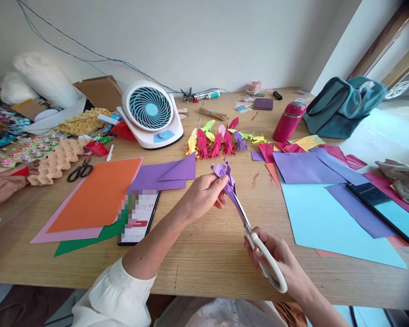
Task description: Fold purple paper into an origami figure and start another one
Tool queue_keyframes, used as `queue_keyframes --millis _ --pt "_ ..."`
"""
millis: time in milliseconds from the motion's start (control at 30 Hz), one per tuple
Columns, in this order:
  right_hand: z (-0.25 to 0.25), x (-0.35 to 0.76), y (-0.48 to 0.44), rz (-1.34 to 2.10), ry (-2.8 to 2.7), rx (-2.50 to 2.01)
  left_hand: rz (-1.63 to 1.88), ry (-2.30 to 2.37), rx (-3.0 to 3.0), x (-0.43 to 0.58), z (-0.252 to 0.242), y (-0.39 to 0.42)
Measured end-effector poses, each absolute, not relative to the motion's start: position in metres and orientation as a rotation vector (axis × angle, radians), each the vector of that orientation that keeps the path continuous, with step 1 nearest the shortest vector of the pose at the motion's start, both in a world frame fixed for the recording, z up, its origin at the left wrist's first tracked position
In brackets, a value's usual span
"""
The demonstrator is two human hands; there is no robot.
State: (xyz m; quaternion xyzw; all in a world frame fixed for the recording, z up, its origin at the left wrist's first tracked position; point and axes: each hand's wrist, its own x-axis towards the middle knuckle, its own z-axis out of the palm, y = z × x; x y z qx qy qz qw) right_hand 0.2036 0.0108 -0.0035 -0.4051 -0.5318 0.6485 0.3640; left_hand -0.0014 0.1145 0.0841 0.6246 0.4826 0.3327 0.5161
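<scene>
My left hand (204, 194) pinches a folded purple paper figure (225, 176) above the wooden table (204, 259). My right hand (279, 256) grips white-handled scissors (264, 254), and their blades reach up into the lower end of the purple figure. A row of finished folded paper figures (218, 141) in pink, yellow, green and purple stands just beyond. Purple sheets (167, 175) lie to the left of my left hand.
Orange, pink and green sheets (95, 195) and a phone (139, 218) lie at left; blue and purple sheets (327, 204) at right. A white fan (152, 113), black scissors (81, 170), egg trays (57, 161), a pink bottle (289, 120) and a teal bag (341, 106) stand further back. Another person's hand (3, 186) rests at far left.
</scene>
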Motion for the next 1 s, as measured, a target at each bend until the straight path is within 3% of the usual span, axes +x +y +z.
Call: queue_keyframes --millis 1000 --pt "0.0000 0.2032 0.0096 1.752 -1.325 -0.982 0.786 1.265 1.514 0.0049 0.0897 0.1070"
